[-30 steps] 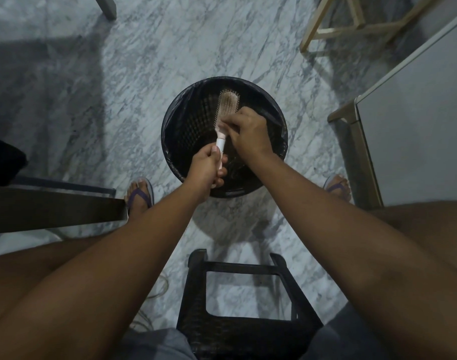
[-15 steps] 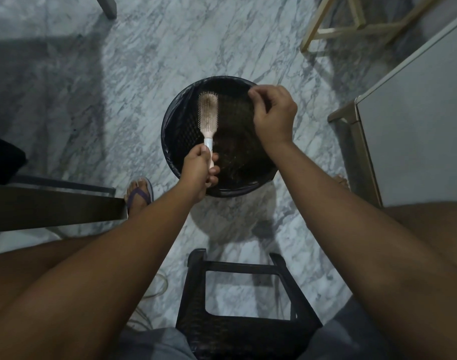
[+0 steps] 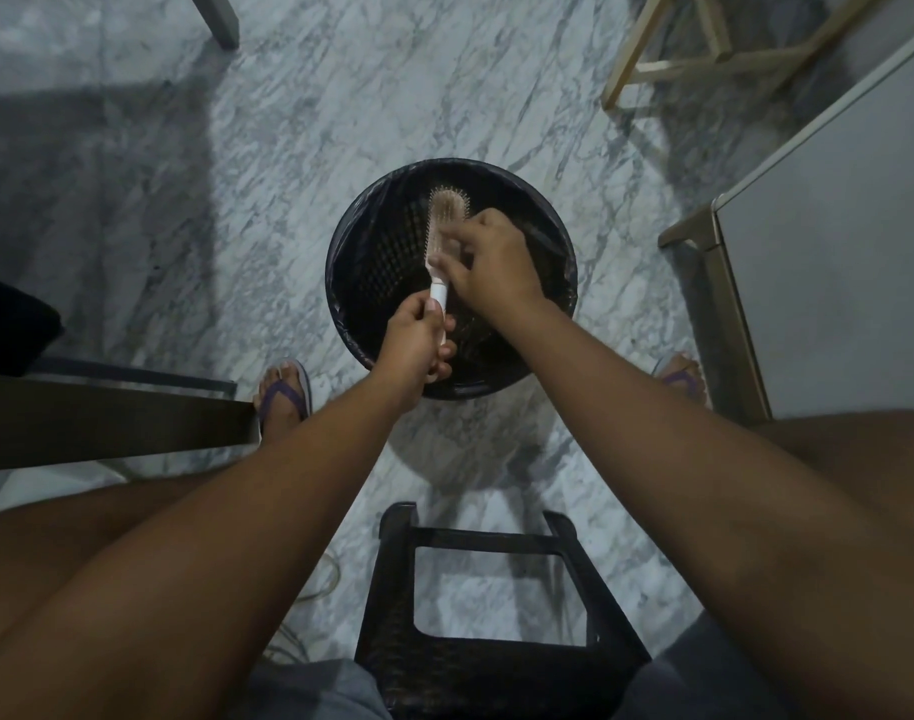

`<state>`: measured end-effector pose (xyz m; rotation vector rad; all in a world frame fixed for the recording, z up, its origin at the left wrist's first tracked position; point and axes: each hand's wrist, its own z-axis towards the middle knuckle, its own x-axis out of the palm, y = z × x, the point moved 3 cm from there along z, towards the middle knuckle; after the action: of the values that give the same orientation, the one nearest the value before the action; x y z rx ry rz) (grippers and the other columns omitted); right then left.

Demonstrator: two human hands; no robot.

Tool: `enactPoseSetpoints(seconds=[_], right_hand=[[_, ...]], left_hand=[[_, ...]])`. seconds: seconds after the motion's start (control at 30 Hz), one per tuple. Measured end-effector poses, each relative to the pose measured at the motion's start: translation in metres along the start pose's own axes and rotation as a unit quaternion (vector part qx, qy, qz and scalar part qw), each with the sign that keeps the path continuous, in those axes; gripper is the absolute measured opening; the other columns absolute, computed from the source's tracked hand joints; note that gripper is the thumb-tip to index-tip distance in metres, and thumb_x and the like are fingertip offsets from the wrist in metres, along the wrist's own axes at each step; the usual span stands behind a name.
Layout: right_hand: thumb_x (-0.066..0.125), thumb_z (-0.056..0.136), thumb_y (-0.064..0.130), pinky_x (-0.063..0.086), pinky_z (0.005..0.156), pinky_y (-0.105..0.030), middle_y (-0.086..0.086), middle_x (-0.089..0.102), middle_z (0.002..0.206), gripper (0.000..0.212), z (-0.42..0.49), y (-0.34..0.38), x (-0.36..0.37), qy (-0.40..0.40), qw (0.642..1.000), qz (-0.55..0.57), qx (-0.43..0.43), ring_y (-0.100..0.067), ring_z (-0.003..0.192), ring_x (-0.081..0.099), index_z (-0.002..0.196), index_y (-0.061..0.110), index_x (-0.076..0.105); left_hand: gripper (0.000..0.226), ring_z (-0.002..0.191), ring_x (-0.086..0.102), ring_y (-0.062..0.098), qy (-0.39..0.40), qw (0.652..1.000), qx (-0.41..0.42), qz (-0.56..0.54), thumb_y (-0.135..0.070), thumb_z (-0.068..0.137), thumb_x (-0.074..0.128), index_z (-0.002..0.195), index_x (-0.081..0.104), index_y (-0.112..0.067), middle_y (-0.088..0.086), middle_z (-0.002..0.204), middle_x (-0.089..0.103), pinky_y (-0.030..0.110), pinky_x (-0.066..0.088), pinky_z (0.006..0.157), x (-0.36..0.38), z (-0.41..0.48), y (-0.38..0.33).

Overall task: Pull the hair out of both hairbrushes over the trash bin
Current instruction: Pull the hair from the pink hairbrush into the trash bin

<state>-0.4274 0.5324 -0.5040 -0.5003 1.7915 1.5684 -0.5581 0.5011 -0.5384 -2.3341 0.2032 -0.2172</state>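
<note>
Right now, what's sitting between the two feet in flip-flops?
The near side of the black trash bin sits between the left foot and right foot, shown in the head view.

Bare forearms (image 3: pixel 288 485); grey shorts (image 3: pixel 309 691); purple-strapped flip-flops (image 3: pixel 282 400) on both feet.

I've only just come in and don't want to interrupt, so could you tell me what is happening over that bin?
A seated person is cleaning a hairbrush over a black trash bin that stands on the marble floor. The left hand grips the brush's white handle and holds it above the bin's opening, bristles facing up. The right hand is on the brush head, fingers pinching at the hair matted in the bristles. This brush is not yet clean, and only one brush is in view.
</note>
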Motion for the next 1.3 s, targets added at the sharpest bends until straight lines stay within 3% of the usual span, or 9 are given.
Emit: enactPoseSetpoints(seconds=[0.13,0.27,0.4,0.53,0.67,0.77,0.9,1.03,1.3], right_hand=[[0.071,0.087,0.027,0.054,0.078,-0.031,-0.005,0.068,0.099,0.020,-0.002,0.001,-0.001,-0.019,0.999,-0.040,-0.015,-0.017,0.088,0.065,0.102,0.016,0.076],[0.068,0.089,0.027,0.052,0.076,-0.029,-0.008,0.068,0.094,0.018,-0.002,0.002,-0.005,-0.039,0.999,-0.024,-0.011,-0.018,0.084,0.064,0.099,0.014,0.077],[0.068,0.089,0.018,0.045,0.070,-0.013,-0.009,0.068,0.087,0.013,0.003,0.010,-0.023,-0.141,0.987,0.064,-0.045,-0.014,0.079,0.063,0.092,0.009,0.076],[0.069,0.089,0.010,0.047,0.064,-0.016,-0.012,0.065,0.082,0.009,-0.004,0.006,-0.039,-0.291,0.948,0.121,-0.051,-0.013,0.071,0.060,0.087,0.002,0.074],[0.067,0.090,0.010,0.045,0.065,-0.014,-0.014,0.065,0.083,0.011,-0.012,-0.014,-0.040,-0.343,0.930,0.130,0.009,-0.017,0.074,0.061,0.087,0.001,0.073],[0.058,0.093,0.010,0.041,0.078,-0.011,-0.013,0.068,0.102,0.017,-0.005,-0.028,-0.028,-0.189,0.974,0.086,0.090,-0.021,0.094,0.064,0.102,0.006,0.072],[0.057,0.094,0.030,0.046,0.102,-0.033,-0.013,0.062,0.126,0.043,-0.003,-0.023,-0.004,0.011,0.991,0.048,0.122,-0.024,0.116,0.059,0.135,0.014,0.056],[0.070,0.084,0.044,0.050,0.097,-0.036,-0.011,0.059,0.120,0.059,-0.003,-0.002,0.006,0.028,0.997,0.011,0.078,-0.024,0.111,0.058,0.137,0.026,0.053],[0.073,0.086,0.026,0.056,0.090,-0.030,-0.007,0.073,0.110,0.034,-0.005,-0.005,0.010,-0.001,0.993,0.059,0.103,-0.016,0.099,0.069,0.117,0.014,0.070]], left_hand=[[0.026,0.051,0.037,0.008,0.000,1.000,-0.009,0.012,-0.025,0.107,0.036,0.124,0.054,-0.016,0.000,0.083,0.050,0.020,0.026,0.042,0.001,-0.001,0.001],[0.021,0.048,0.035,0.006,0.002,0.999,-0.034,-0.013,-0.024,0.107,0.035,0.100,0.054,-0.020,-0.003,0.079,0.048,0.018,0.024,0.042,0.004,-0.001,0.008],[0.020,0.048,0.035,0.006,-0.009,0.999,-0.043,-0.026,-0.025,0.107,0.036,0.097,0.053,-0.021,-0.003,0.079,0.049,0.017,0.024,0.042,0.005,0.001,0.012],[0.018,0.048,0.034,0.006,-0.011,0.999,-0.042,-0.030,-0.023,0.106,0.037,0.099,0.052,-0.020,-0.003,0.079,0.049,0.018,0.023,0.044,0.003,0.002,0.008],[0.019,0.049,0.034,0.007,-0.023,0.997,-0.051,-0.054,-0.014,0.101,0.035,0.105,0.053,-0.018,-0.002,0.081,0.048,0.018,0.024,0.043,-0.001,0.001,0.002],[0.022,0.048,0.035,0.008,-0.030,0.997,-0.051,-0.056,-0.009,0.099,0.034,0.104,0.053,-0.019,-0.001,0.083,0.048,0.018,0.024,0.043,-0.002,0.000,-0.001],[0.022,0.050,0.039,0.012,-0.028,0.997,-0.044,-0.048,-0.007,0.097,0.035,0.088,0.052,-0.019,0.004,0.088,0.051,0.019,0.028,0.042,0.000,0.001,-0.004],[0.019,0.048,0.041,0.012,-0.003,0.999,-0.031,-0.032,-0.016,0.102,0.034,0.093,0.051,-0.018,0.005,0.084,0.052,0.020,0.031,0.041,0.006,0.000,-0.006],[0.018,0.056,0.052,0.015,-0.004,1.000,-0.025,-0.017,-0.017,0.103,0.038,0.101,0.056,-0.018,0.006,0.087,0.059,0.026,0.044,0.047,0.008,0.001,-0.004]])
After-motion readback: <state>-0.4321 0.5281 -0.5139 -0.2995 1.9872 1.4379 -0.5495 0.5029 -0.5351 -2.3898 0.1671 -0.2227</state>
